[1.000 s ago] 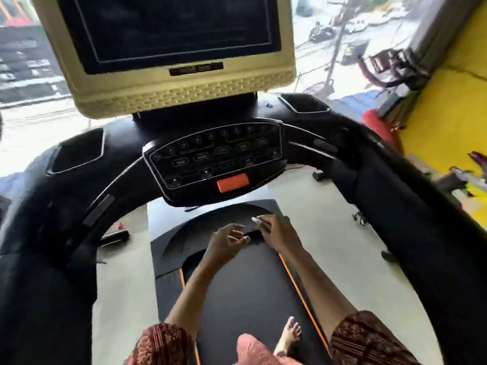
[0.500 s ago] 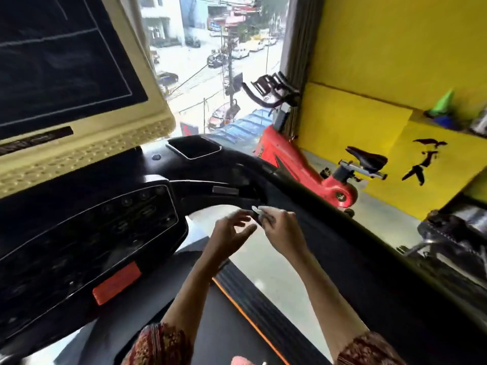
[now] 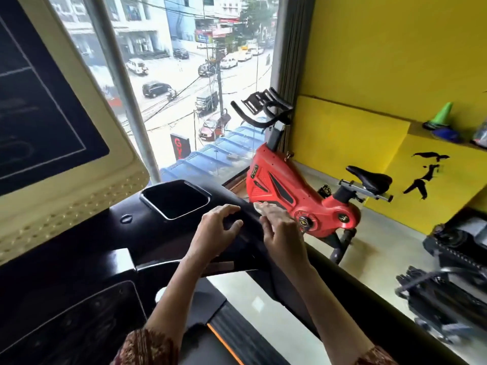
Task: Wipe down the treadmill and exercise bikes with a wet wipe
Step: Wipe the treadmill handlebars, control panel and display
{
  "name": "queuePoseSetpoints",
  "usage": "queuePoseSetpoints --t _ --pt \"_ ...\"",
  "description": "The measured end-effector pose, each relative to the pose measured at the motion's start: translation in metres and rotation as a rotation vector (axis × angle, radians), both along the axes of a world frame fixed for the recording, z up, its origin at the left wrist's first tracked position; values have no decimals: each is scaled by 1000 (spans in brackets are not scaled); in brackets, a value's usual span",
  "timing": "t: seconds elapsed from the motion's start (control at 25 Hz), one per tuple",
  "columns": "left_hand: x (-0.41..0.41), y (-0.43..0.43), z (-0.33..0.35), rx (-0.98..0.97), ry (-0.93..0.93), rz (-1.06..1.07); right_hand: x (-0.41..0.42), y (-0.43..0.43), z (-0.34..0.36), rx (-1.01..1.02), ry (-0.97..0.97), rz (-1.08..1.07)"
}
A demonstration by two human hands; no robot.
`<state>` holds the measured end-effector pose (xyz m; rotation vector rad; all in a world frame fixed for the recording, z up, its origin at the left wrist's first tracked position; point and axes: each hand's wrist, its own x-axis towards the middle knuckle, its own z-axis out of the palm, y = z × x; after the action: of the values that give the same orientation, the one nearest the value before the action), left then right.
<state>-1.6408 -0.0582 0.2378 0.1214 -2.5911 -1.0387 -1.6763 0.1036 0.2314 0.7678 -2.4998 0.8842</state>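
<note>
Wet wipe (image 3: pixel 257 206) barely peeks out past the right hand (image 3: pixel 279 227), flat fingers pressing it, I think, onto the treadmill rail (image 3: pixel 350 299). That rail runs back toward the person. Left hand (image 3: pixel 216 233) grips it just beside.

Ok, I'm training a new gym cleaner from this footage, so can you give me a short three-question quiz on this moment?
1. True or false: the left hand holds the wet wipe.
2. What is the right hand pressing the wipe against?
A) the exercise bike
B) the black treadmill handrail
C) the screen
3. Fill in: the body of the exercise bike by the window is coloured ____.

Key: 1 false, the wipe lies under the right hand; 2 B; 3 red.
</note>
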Motion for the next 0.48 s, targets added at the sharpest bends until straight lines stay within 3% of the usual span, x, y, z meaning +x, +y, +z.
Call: queuePoseSetpoints --t 0.08,0.16,0.48 --pt "-24 -12 -4 -84 -32 -34 -13 -11 -11 304 -160 53" --pt "-42 -21 -12 -164 -83 -98 -25 -26 -18 447 -322 64" --pt "-51 -27 -40 -125 -76 -207 -4 -1 -31 352 -406 49"
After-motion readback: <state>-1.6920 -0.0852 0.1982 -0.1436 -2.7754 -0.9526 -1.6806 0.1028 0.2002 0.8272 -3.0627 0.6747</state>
